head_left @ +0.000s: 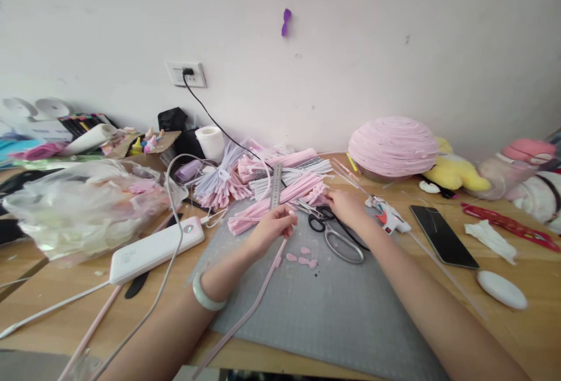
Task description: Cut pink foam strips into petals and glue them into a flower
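In the head view, the left hand (275, 226) curls just above the end of a soft, flat pink strip (256, 300), and I cannot tell whether it grips it. The right hand (344, 207) reaches beside fuzzy pink stems (300, 190) and metal scissors (327, 231), its grasp unclear. Rounded pink scraps (291, 257) dot a grey gridded mat (333, 317) on a wood-grain table (526, 337) against a pale wall (350, 48).
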### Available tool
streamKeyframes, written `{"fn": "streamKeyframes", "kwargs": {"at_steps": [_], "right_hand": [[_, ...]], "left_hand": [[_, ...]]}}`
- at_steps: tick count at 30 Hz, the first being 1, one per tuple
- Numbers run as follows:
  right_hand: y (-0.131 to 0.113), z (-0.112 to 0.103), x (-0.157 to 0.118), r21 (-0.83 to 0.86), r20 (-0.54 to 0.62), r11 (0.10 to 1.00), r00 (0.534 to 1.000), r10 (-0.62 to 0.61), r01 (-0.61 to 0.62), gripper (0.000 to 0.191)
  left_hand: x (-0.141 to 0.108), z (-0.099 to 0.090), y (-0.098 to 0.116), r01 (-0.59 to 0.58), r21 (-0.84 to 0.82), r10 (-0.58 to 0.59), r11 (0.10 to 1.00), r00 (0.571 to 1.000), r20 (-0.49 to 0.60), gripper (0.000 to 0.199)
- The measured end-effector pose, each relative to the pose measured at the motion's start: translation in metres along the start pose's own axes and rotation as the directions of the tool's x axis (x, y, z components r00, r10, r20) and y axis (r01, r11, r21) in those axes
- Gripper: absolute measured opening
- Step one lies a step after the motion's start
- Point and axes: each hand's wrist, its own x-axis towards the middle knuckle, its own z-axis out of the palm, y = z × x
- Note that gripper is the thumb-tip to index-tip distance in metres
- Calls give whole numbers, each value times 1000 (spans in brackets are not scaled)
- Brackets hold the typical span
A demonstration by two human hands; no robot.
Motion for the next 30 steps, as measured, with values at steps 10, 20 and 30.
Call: {"fn": "streamKeyframes", "kwargs": {"at_steps": [10,20,30], "right_hand": [[-11,-4,-35,283,-250,931,955,-161,231,21],[-22,6,-58,416,-275,820,914,-298,392,24],[-28,9,-60,356,-269,819,889,-371,450,27]], "left_hand": [[-3,-6,8,-185,99,188,978,982,-18,23],[-16,1,15,-444,422,443,791,890,106,26],[-13,7,11,-296,176,297,939,955,24,25]]}}
